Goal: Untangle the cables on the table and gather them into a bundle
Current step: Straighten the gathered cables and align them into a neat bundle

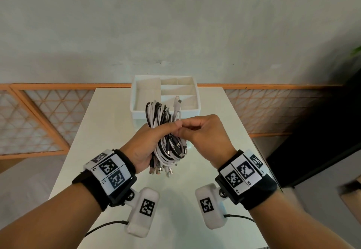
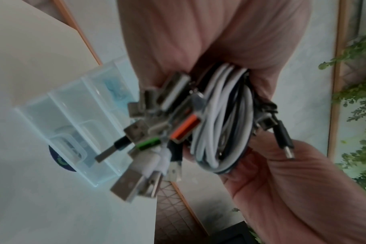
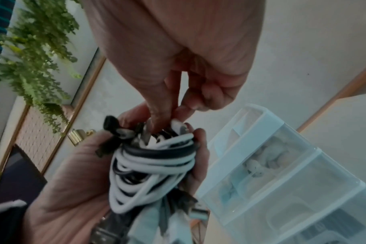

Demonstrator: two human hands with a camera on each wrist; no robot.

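**Both hands held the cable bundle above the worktop**

The left hand was wrapped around a bundle of white and black cables, its fingers clenched around the coils near their middle, with the bundle raised above the white worktop. The looped ends stood up past the thumb, and one white connector end stuck up above the rest. A cluster of USB plugs hung from the lower end; the left wrist view showed one with an orange insert and one with green.

The right hand met the bundle from the right, its thumb and fingers pinching into the top of the coils just beside the left thumb.

Behind the hands, a white compartmented organiser box sat on the worktop. A leafy green plant hung at the edge of the wrist views.
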